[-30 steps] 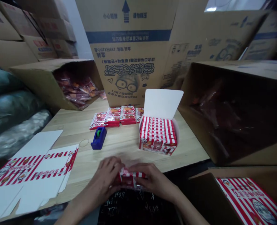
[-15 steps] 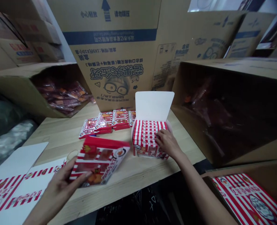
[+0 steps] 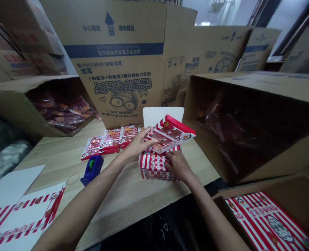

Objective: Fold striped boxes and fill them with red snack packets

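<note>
My left hand (image 3: 138, 143) grips a flat red-and-white snack pack (image 3: 171, 134) and holds it tilted just above the open red-striped display box (image 3: 154, 166) at the middle of the wooden table. That box has its white lid (image 3: 162, 116) standing up and is filled with packs standing on edge. My right hand (image 3: 178, 165) rests on the box's front right, fingers curled against the packs inside. Just left of the box, a row of like packs (image 3: 109, 140) lies flat on the table.
A blue tape dispenser (image 3: 92, 169) sits left of the box. Flat unfolded striped cartons (image 3: 21, 216) lie at the near left. Large cardboard cartons (image 3: 123, 66) ring the table; two (image 3: 15, 101) lie open on their sides. A striped box (image 3: 266, 223) sits in a carton at lower right.
My left hand has carried the pack from the near left up and over the display box. My right hand has stayed at the box and shifted slightly toward its front.
</note>
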Demonstrator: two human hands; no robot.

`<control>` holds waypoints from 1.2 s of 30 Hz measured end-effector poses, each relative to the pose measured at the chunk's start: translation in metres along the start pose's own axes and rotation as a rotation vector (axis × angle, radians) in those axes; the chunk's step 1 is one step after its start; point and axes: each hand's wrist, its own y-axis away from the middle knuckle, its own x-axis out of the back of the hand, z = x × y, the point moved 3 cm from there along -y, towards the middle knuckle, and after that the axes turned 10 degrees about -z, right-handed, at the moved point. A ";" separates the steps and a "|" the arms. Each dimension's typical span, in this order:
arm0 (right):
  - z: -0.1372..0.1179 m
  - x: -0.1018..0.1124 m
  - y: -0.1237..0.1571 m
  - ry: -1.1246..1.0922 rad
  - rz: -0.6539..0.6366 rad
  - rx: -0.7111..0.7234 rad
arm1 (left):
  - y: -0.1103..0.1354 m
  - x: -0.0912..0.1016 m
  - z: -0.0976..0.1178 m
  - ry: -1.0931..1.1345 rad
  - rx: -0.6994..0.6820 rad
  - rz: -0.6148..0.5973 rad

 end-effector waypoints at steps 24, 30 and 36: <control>-0.006 -0.017 0.062 -0.114 0.319 0.061 | -0.030 -0.023 -0.018 -0.610 0.132 -0.559; -0.006 -0.027 0.057 -0.096 0.317 0.083 | -0.034 -0.042 -0.021 -0.695 0.156 -0.638; -0.011 -0.005 0.062 -0.140 0.298 0.074 | -0.036 -0.048 -0.024 -0.721 0.183 -0.698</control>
